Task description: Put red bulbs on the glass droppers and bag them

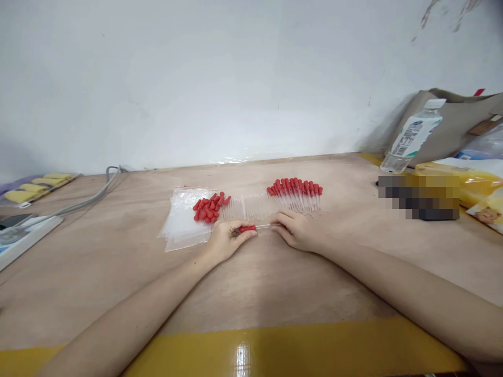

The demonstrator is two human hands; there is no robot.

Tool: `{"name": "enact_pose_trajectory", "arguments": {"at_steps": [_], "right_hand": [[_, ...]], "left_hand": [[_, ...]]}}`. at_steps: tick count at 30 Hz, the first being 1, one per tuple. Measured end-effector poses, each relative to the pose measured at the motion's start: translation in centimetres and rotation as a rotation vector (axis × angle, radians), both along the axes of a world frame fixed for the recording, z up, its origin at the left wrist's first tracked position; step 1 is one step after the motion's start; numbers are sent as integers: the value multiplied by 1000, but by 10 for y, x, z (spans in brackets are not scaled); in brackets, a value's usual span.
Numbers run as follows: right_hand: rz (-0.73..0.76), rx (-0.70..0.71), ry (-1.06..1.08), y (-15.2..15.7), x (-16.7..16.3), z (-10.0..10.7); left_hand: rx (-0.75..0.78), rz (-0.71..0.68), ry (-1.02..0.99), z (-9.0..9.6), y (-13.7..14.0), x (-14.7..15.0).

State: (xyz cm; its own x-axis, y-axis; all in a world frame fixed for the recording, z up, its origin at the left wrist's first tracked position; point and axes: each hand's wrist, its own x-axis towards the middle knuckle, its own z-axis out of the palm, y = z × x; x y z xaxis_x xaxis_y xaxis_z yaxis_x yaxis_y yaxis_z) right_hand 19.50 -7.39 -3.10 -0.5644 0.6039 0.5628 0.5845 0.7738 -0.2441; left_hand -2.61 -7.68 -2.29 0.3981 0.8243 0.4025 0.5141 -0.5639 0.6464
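My left hand is closed on a red rubber bulb, held between thumb and fingers. A thin clear glass dropper tube runs from the bulb's right end to my right hand, whose thumb and fingers pinch its other end. How deep the tube sits in the bulb I cannot tell. Beyond my left hand lies a pile of loose red bulbs. Bare glass tubes lie in a row just past both hands. Several droppers with red bulbs fitted fan out behind my right hand.
Clear plastic bags lie under the loose bulbs. A grey cable and a white power strip are at the left. On the right stand a water bottle and a grey bag, near a yellow package. Yellow tape edges the table.
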Motion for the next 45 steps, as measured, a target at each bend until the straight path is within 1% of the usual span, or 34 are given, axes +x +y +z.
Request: {"name": "enact_pose_trajectory", "arguments": {"at_steps": [2, 7, 14, 17, 22, 26, 30, 34, 37, 39, 42, 43, 45], "right_hand": [[3, -4, -9, 1, 2, -1], [42, 42, -5, -1, -3, -2], [16, 145, -90, -4, -9, 0], [-8, 164, -116, -5, -11, 2], [-35, 88, -159, -9, -14, 8], [-42, 41, -178, -8, -16, 8], [-40, -11, -194, -10, -18, 9], [-61, -67, -280, -19, -16, 23], [-131, -137, -278, -13, -5, 37], [-232, -234, -173, 0, 6, 46], [-533, -378, 40, 30, 22, 53], [-626, -410, 62, 39, 26, 53], [-776, -425, 86, 53, 31, 51]], "left_hand": [[-42, -1, -3, -1, 1, 0], [-95, -8, -9, -4, 2, -2], [-82, -50, -5, -3, 0, -2], [-73, -54, -8, -2, -2, -1], [-58, -54, -7, 0, -2, 0], [-29, -45, 3, -1, 0, -1], [71, -36, 29, -1, -2, -1], [198, -34, 60, 0, -5, -3], [222, 2, 53, -1, -4, -7], [176, 8, 69, -2, -2, -9], [117, -29, 162, -1, 0, -8], [113, -40, 189, 0, 0, -8], [112, -52, 215, 2, 0, -6]]}}
